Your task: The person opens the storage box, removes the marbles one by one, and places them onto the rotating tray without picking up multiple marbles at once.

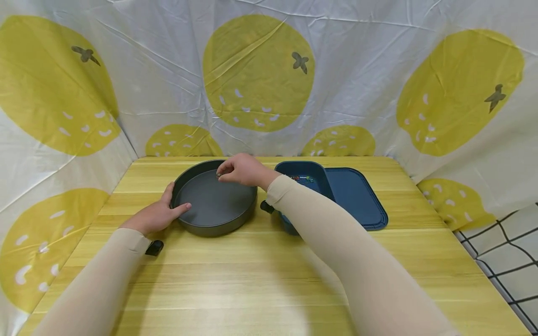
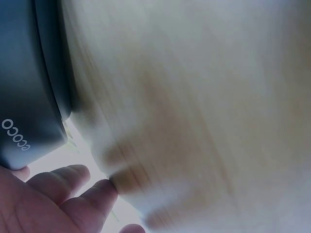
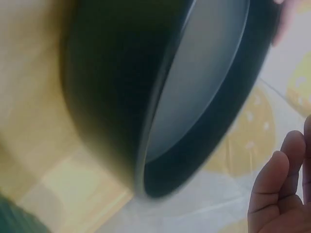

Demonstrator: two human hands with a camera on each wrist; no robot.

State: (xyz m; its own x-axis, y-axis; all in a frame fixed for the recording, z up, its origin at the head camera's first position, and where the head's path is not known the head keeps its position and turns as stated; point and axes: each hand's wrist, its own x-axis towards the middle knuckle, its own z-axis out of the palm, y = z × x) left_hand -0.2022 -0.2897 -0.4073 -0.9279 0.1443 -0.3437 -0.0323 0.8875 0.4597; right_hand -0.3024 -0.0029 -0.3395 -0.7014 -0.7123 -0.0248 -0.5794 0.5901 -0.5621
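Note:
A round dark grey pan [image 1: 210,200] sits at the middle left of the table. My left hand [image 1: 157,214] holds its left rim, thumb over the inside and fingers along the outer wall. In the left wrist view, that hand's fingers [image 2: 90,201] lie by a dark wall lettered "ecoco". Over the pan's right side, my right hand [image 1: 244,170] pinches a small dark marble-like piece [image 1: 219,175], its exact kind too small to tell. The right wrist view shows the pan [image 3: 112,97] and the right fingers [image 3: 272,179] but hides the piece.
Right of the pan stands a deep blue bin [image 1: 300,165], partly behind my right forearm. Several small coloured shiny pieces [image 1: 309,178] lie in it. A flat blue lid or tray [image 1: 357,196] lies to its right. A fruit-print cloth [image 1: 260,70] hangs behind the table.

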